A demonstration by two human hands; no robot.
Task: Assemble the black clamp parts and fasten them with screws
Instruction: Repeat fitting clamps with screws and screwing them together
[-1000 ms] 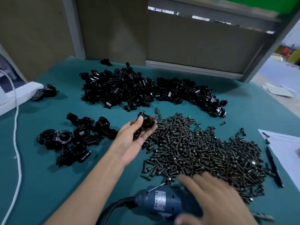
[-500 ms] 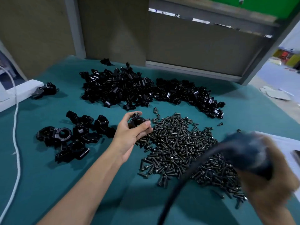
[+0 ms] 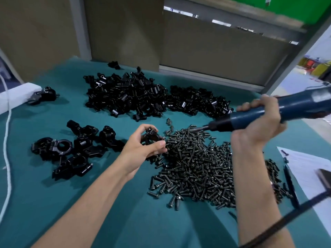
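The left hand (image 3: 141, 151) has its fingers and thumb curled around one black clamp part (image 3: 151, 137), held just above the green table cover (image 3: 125, 212) near the middle of the table, at the 9 o'clock edge of the screw pile (image 3: 197, 169). The right hand (image 3: 259, 127) is closed firmly around the blue electric screwdriver (image 3: 300, 104), whose bit points toward 9 o'clock over the top of the screws. The part looks like rigid cast metal with a smooth black coating, so I judge it small but rather heavy for its size, stiff, not fragile, and a little slippery. It is better to pinch it on its flat outer sides and leave the screw hole free and turned toward the bit. The screws are tiny and roll easily, so they are best taken one by one at the head. More loose clamp parts (image 3: 134, 97) lie at 12 o'clock, and a group of clamps (image 3: 71, 151) that seem assembled lies at 9 o'clock.
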